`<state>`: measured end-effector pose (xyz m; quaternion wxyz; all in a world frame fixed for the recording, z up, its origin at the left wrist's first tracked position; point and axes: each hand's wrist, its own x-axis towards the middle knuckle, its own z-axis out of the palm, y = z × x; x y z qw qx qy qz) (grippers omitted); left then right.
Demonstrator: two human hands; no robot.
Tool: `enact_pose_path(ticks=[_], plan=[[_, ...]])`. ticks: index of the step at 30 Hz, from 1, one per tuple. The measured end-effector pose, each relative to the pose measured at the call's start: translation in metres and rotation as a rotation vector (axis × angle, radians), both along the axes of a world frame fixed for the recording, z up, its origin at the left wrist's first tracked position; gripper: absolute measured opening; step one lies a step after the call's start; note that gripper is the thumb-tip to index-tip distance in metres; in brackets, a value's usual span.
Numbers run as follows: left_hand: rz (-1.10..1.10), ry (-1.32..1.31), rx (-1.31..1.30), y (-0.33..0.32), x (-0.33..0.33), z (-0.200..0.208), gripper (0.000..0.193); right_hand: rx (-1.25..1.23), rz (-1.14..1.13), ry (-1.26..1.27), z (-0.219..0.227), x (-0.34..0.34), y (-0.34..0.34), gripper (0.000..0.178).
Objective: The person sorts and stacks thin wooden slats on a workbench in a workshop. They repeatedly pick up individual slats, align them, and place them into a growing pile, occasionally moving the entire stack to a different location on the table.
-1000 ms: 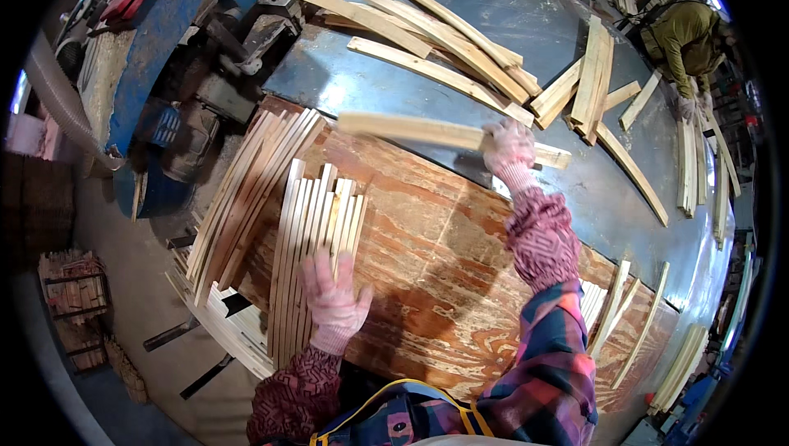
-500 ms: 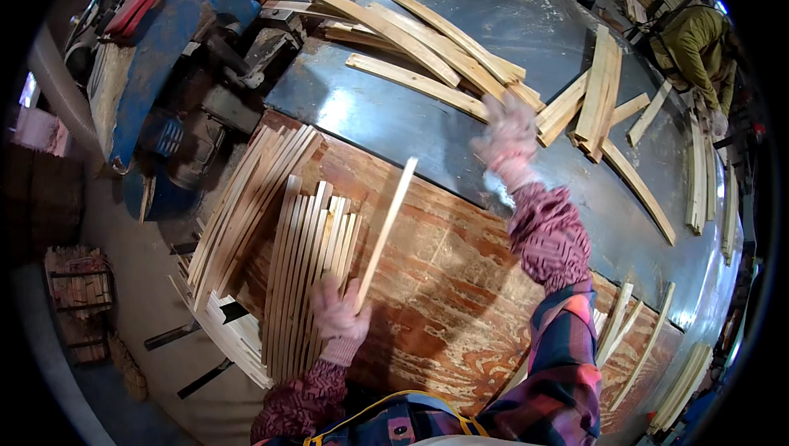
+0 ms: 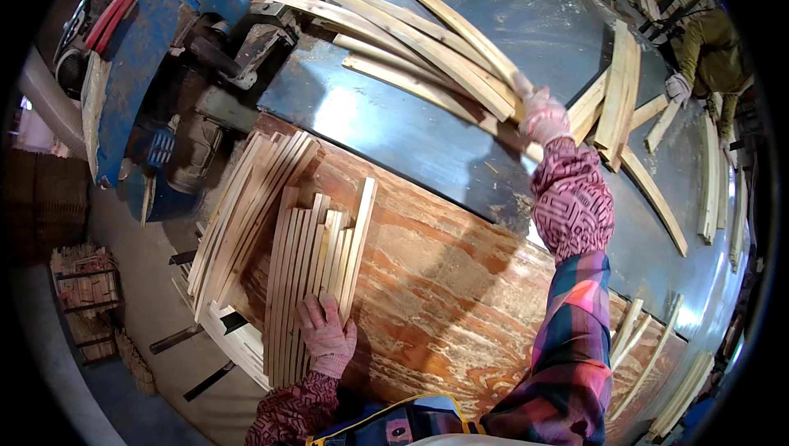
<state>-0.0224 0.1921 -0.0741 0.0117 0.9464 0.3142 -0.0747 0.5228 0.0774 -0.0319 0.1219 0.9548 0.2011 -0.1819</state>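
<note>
My left hand (image 3: 327,335), in a pale knit glove, lies on the lower part of a row of thin wooden strips (image 3: 300,282) set side by side, fingers stretched out and thumb apart. A slightly taller strip (image 3: 362,232) stands at the row's right edge, beside that hand. My right hand (image 3: 546,119), also gloved, reaches to the right end of a loose pile of longer wooden strips (image 3: 436,52) on the metal table (image 3: 411,154). Its fingers are closed around a strip's end there, partly hidden by the hand itself.
Strips (image 3: 246,208) are stacked left of the row on the brown plywood board (image 3: 444,282). A blue machine (image 3: 144,68) stands at the upper left. Crossed strips (image 3: 618,101) lie right of my right hand. A co-worker (image 3: 711,52) handles strips at the far right.
The strip tilted from my left hand now lies against the row's right edge, and that hand has flattened onto the row. My right hand has moved right and closed at the pile's end.
</note>
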Motion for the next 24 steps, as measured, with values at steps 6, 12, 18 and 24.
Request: enact_pose_path(ticks=[6,12,18,24], plan=[[0.035,-0.060,-0.072,0.001,0.003,0.013,0.086,-0.072,0.157,0.108,0.022,-0.124,-0.064,0.098],[0.001,-0.070,-0.053,-0.002,-0.002,0.017,0.088,-0.176,0.018,0.235,0.021,-0.283,-0.161,0.087],[0.021,-0.066,-0.059,-0.001,-0.011,0.009,0.088,-0.023,-0.085,0.304,0.044,-0.395,-0.199,0.083],[-0.074,-0.225,-0.005,-0.015,-0.014,0.022,0.078,0.574,-0.180,-0.078,0.021,-0.331,-0.085,0.057]])
